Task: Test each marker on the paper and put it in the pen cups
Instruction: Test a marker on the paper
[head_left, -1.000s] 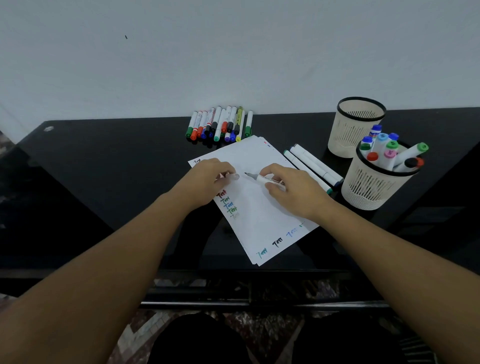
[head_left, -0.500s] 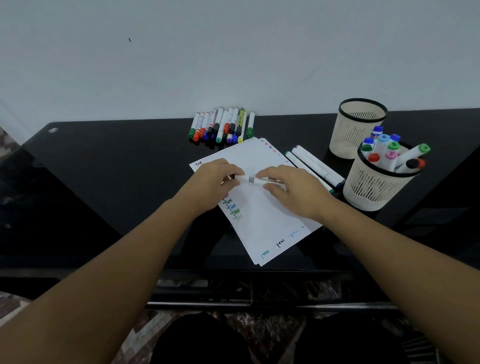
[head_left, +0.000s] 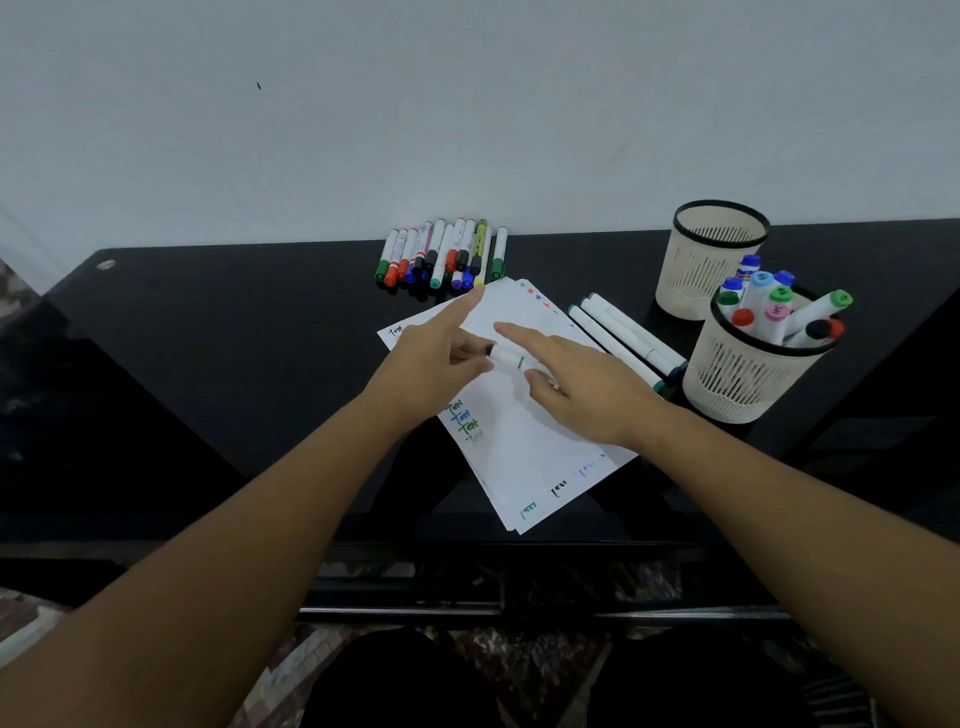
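Marker (head_left: 511, 358) in hand lies across the paper (head_left: 524, 431) at the centre of the desk (head_left: 234, 353), bridged between your two hands. Your left hand (head_left: 434, 364) pinches its dark end with thumb and curled fingers, index finger extended toward 12 o'clock. Your right hand (head_left: 582, 389) grips the white barrel with thumb and lower fingers, index finger also extended. Whether the cap is fully seated cannot be determined.

Progress, judged from the layout:
- The near pen cup (head_left: 748, 379) at 3 o'clock is packed with capped markers, so a good share appears done.
- The far pen cup (head_left: 711, 260) at 2 o'clock shows nothing inside.
- A row of untested markers (head_left: 441, 254) waits at 12 o'clock against the wall.
- Three long white pens (head_left: 623, 338) lie between the paper and the near cup.
- Expect well over a dozen items to remain.

Materials and shapes:
- The paper is a thin stack of white sheets, slightly fanned, with small coloured test words near the left edge and the near corner.
- Both cups are cream plastic, slotted and tapered, with black rims.
- The markers are smooth white cylinders with coloured caps.
- The desk is glossy black and reflective.
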